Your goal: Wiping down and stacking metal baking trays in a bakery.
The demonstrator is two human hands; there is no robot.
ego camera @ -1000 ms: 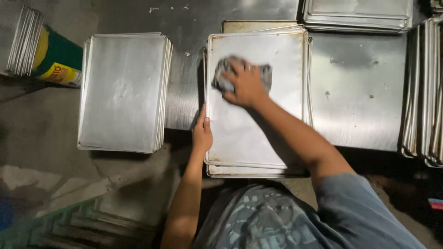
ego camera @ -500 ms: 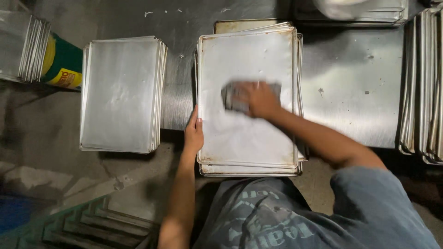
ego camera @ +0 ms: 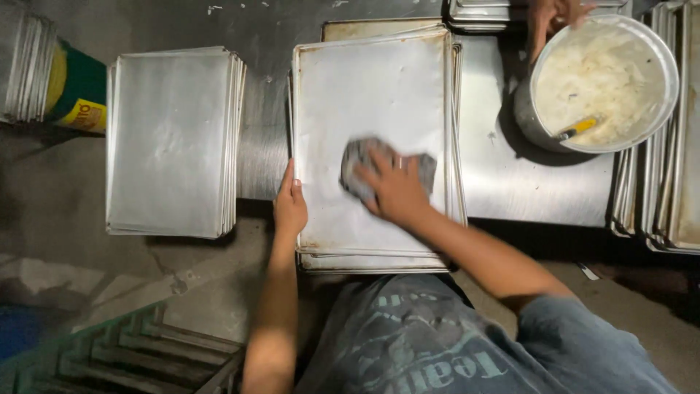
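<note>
One round can (ego camera: 76,95) at the far left, lying on its side, green and yellow label. No signs or screens.
</note>
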